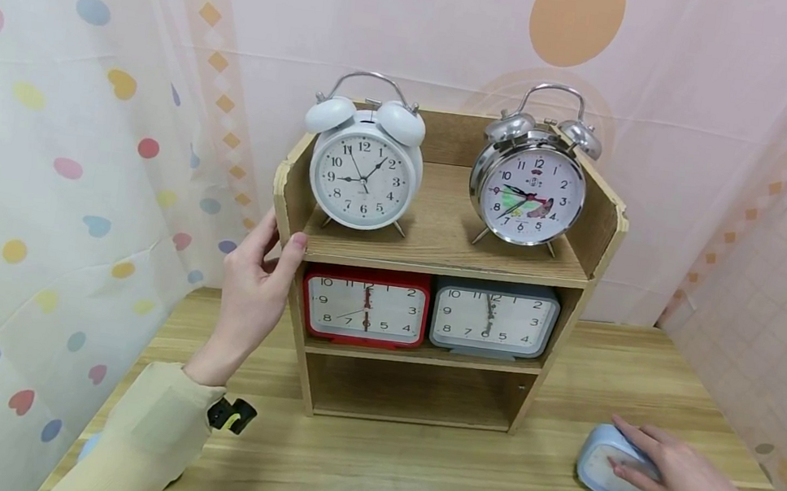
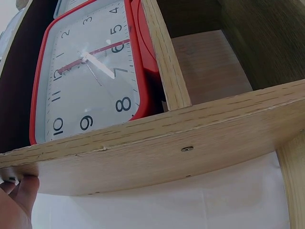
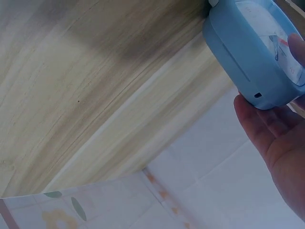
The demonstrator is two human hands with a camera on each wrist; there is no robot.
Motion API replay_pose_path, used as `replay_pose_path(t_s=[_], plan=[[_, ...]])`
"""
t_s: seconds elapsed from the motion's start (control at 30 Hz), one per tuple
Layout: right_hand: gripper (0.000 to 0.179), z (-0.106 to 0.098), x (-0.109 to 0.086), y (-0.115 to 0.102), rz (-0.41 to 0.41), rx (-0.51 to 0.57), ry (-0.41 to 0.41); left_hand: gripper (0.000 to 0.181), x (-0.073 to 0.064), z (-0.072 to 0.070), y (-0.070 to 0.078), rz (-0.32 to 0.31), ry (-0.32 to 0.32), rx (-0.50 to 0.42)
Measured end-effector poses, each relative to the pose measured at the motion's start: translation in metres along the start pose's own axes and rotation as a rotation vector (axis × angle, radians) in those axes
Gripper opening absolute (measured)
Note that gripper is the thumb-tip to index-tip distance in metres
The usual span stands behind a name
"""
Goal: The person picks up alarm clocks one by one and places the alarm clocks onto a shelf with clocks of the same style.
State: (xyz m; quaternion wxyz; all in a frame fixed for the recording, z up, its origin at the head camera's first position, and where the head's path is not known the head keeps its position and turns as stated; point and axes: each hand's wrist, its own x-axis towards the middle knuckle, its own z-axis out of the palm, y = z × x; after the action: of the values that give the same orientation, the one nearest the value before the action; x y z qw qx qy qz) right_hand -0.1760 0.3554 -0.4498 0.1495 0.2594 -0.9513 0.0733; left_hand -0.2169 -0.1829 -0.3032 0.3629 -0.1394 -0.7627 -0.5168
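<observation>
At the right, my right hand (image 1: pixel 691 487) grips a small light blue alarm clock (image 1: pixel 598 470), thumb over its white face and fingers behind it. In the right wrist view the clock's blue casing (image 3: pixel 233 52) leans at a slant close to the wooden tabletop. My left hand (image 1: pixel 255 294) holds the left side of a small wooden shelf (image 1: pixel 446 262), thumb at the front edge. The left wrist view shows those fingers (image 2: pixel 26 193) at the side panel, partly out of frame.
On the shelf's top stand a white twin-bell alarm clock (image 1: pixel 364 180) and a silver twin-bell alarm clock (image 1: pixel 528 192). A red clock (image 1: pixel 366 305) and a grey clock (image 1: pixel 495 321) fill the middle level. Patterned curtains (image 1: pixel 43 153) enclose the table (image 1: pixel 372 480).
</observation>
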Motion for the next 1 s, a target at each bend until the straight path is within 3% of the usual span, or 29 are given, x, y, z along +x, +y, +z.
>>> replay_pose_path(t_s=[0.23, 0.6, 0.77, 1.0], plan=[[0.060, -0.002, 0.000, -0.002, 0.048, 0.051, -0.064, 0.045, 0.000, -0.001, -0.001, 0.003, -0.003, 0.025], [0.058, -0.004, 0.002, -0.006, 0.055, 0.059, -0.083, 0.046, 0.000, -0.001, 0.001, -0.003, -0.014, 0.018], [0.058, -0.004, 0.002, -0.010, 0.030, 0.040, -0.050, 0.046, 0.000, -0.001, 0.001, -0.004, -0.019, 0.014], [0.058, -0.004, 0.006, -0.020, -0.043, -0.007, 0.058, 0.046, 0.000, -0.001, 0.000, -0.001, -0.007, 0.019]])
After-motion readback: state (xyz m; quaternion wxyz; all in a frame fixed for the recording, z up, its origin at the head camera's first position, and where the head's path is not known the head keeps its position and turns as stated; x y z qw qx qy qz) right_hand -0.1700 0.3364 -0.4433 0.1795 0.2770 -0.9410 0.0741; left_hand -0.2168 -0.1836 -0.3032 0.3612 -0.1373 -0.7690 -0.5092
